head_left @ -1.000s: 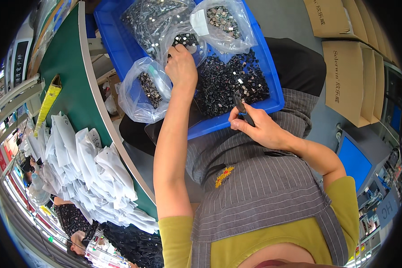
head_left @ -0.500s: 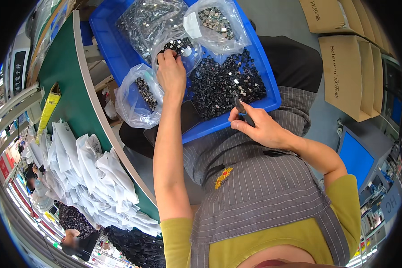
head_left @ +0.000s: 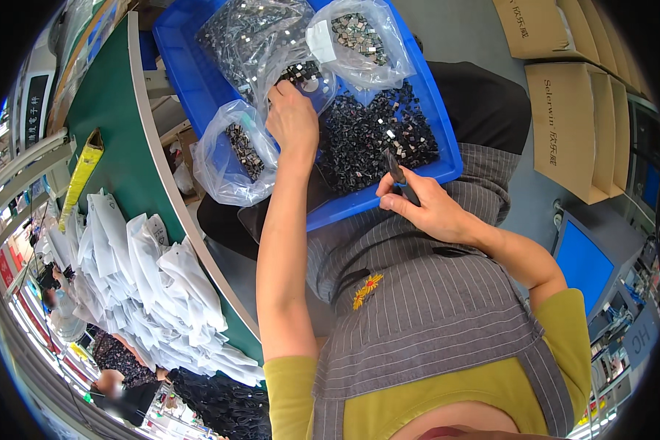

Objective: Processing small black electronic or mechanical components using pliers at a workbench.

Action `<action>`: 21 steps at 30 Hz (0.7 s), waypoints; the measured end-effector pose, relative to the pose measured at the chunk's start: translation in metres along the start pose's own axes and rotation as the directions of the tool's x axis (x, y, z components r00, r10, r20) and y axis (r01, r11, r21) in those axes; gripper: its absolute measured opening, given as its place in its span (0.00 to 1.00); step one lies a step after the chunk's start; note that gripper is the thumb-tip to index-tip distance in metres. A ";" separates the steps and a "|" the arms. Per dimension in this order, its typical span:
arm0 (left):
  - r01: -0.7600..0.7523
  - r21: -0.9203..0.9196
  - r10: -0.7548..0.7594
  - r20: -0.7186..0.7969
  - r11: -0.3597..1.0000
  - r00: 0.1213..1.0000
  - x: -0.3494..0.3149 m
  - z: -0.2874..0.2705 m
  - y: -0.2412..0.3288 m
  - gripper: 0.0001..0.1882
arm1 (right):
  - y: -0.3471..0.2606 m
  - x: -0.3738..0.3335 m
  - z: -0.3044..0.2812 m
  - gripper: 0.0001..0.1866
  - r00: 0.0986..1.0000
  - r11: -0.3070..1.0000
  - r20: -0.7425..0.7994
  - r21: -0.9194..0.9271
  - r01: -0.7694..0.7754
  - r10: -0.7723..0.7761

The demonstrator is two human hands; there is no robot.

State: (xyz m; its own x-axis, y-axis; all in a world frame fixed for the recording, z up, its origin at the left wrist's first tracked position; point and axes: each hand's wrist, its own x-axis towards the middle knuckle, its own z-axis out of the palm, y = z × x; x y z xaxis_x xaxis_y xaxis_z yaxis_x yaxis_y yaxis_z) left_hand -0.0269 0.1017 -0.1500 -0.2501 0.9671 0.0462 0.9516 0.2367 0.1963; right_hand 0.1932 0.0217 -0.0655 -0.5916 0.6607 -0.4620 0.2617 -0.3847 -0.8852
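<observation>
My left hand (head_left: 294, 123) is at the near edge of a clear plastic bag (head_left: 329, 92) of small black and silver pieces. Its fingers are bent together, and their tips are hidden from view. In my right hand (head_left: 434, 210) is a slim black pliers-like tool (head_left: 397, 173), its pointed end over a heap of small black parts (head_left: 352, 143). The heap fills the near part of a blue plastic tray (head_left: 451, 158) resting over my lap. Other clear bags of silver-and-black pieces, one at the tray's far right (head_left: 389, 62) and one by its left edge (head_left: 211, 172), lie close by.
A green-topped table (head_left: 117, 154) with a pale edge curves along my left, bearing a pile of white packets (head_left: 161, 286) and a yellow strip (head_left: 86, 172). Cardboard boxes (head_left: 565, 132) and a blue-screened monitor (head_left: 585, 260) stand at right. Another person (head_left: 125, 396) is at lower left.
My left hand has shifted slightly right and turned a little at the bag. My right hand stays nearly in place with the tool. The whole view has drifted slightly.
</observation>
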 end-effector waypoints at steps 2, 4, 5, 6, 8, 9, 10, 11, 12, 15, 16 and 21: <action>-0.065 -0.283 0.056 -0.040 0.957 0.998 -0.016 -0.011 0.006 0.06 | -0.004 -0.002 -0.006 0.11 1.000 1.000 0.002 -0.013 -0.026 0.026; 0.028 -0.660 0.059 0.110 0.751 0.992 -0.050 -0.035 0.019 0.04 | -0.001 -0.001 -0.011 0.11 0.997 0.999 -0.074 0.048 -0.019 0.022; 0.194 -0.788 0.053 0.276 0.584 0.960 -0.072 -0.053 0.030 0.05 | 0.002 0.001 -0.011 0.11 0.989 0.993 -0.145 0.116 0.019 -0.002; 0.284 -0.823 0.065 0.360 0.491 0.931 -0.092 -0.069 0.040 0.05 | -0.001 0.004 -0.012 0.11 0.985 0.974 -0.172 0.224 0.040 0.000; 0.413 -0.844 0.064 0.460 0.342 0.886 -0.115 -0.089 0.050 0.04 | -0.009 0.008 -0.015 0.08 0.985 0.993 -0.165 0.096 0.062 -0.045; 0.450 -0.845 0.047 0.482 0.290 0.875 -0.121 -0.093 0.053 0.05 | -0.011 0.009 -0.015 0.08 0.987 0.997 -0.148 0.033 0.072 -0.067; 0.478 -0.855 0.038 0.495 0.201 0.868 -0.121 -0.098 0.055 0.05 | -0.015 0.009 -0.011 0.08 0.987 0.997 -0.144 0.029 0.070 -0.065; 0.479 -0.856 0.036 0.494 0.196 0.868 -0.122 -0.102 0.057 0.05 | -0.021 0.008 -0.005 0.08 0.987 0.996 -0.137 -0.007 0.089 -0.089; 0.424 -0.886 0.014 0.435 0.189 0.901 -0.123 -0.105 0.058 0.05 | -0.024 0.007 -0.002 0.08 0.985 0.993 -0.129 -0.042 0.109 -0.114; 0.305 -0.918 0.021 0.321 0.254 0.947 -0.126 -0.116 0.057 0.05 | -0.029 0.003 0.000 0.09 0.970 0.977 -0.134 -0.096 0.192 -0.203; 0.241 -0.921 0.038 0.265 0.305 0.964 -0.125 -0.120 0.057 0.05 | -0.031 0.001 0.000 0.08 0.960 0.963 -0.122 -0.138 0.233 -0.250; 0.052 -0.875 0.075 0.100 0.482 0.992 -0.130 -0.127 0.051 0.09 | -0.044 -0.005 0.002 0.08 0.964 0.969 -0.120 -0.097 0.228 -0.239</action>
State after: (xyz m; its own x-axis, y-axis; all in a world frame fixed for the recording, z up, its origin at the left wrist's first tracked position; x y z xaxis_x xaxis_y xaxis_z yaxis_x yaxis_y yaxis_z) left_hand 0.0312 -0.0238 -0.0219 -0.1584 0.9867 -0.0377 0.2890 0.0828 0.9537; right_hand 0.1830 0.0344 -0.0245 -0.5413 0.8059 -0.2399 0.1920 -0.1593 -0.9684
